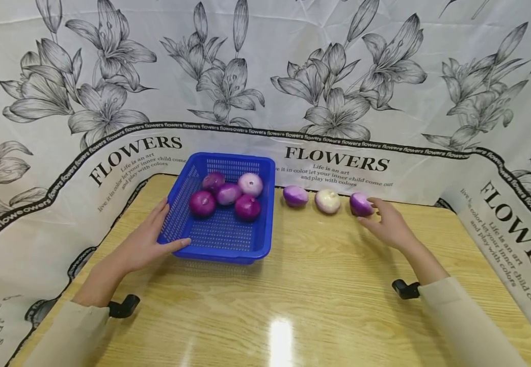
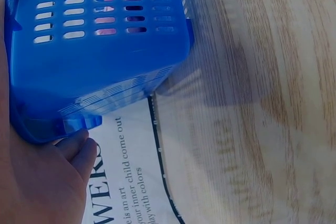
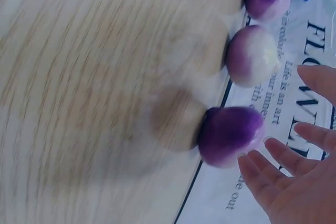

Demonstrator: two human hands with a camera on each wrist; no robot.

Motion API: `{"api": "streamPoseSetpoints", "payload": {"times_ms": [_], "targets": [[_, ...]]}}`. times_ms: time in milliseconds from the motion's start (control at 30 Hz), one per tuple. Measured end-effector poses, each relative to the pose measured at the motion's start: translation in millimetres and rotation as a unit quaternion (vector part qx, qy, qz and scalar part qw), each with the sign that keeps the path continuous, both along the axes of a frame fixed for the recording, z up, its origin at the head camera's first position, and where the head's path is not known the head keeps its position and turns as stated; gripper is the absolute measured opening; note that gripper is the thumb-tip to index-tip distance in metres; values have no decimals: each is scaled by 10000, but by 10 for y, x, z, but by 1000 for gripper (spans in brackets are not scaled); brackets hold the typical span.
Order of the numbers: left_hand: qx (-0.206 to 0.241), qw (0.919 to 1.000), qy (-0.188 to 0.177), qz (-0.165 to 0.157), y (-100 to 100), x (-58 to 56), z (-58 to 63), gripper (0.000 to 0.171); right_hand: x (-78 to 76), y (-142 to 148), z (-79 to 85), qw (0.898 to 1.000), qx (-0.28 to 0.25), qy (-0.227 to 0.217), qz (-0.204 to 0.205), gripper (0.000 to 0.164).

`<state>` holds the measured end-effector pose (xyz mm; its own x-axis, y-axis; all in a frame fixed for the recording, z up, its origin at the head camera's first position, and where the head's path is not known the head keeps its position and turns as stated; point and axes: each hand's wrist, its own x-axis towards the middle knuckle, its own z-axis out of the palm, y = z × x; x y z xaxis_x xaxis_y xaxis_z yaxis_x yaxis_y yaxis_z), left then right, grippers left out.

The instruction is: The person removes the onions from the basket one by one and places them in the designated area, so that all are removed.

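A blue plastic basket (image 1: 260,253) with slotted sides holds several purple onions (image 1: 228,194). My left hand (image 1: 145,243) grips its left rim, thumb over the near corner; in the left wrist view the fingertips (image 2: 86,148) curl under the rim. To the right of the basket, three onions stand in a row: a purple one (image 1: 295,196), a mostly white one (image 1: 327,201) and another purple one (image 1: 361,204). My right hand (image 1: 388,224) is at that last onion, fingers spread and loosely bent. The right wrist view shows the fingertips right beside this purple onion (image 3: 231,136).
The wood-grain table (image 1: 334,295) runs back to a white cloth (image 1: 288,109) printed with flowers and lettering. This cloth rises behind the basket and onions and along both sides. A dark wrist mount (image 1: 405,289) sticks out from the right wrist.
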<state>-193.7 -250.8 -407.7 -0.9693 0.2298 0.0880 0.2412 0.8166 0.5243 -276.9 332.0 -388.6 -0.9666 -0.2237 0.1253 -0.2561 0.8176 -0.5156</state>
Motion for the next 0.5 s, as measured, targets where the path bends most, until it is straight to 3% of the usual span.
{"api": "streamPoseSetpoints", "payload": {"times_ms": [500], "targets": [[-23,10000,0,-20,9,3,7,116,156,-594,116,9933,-360,436,1007,59]]}}
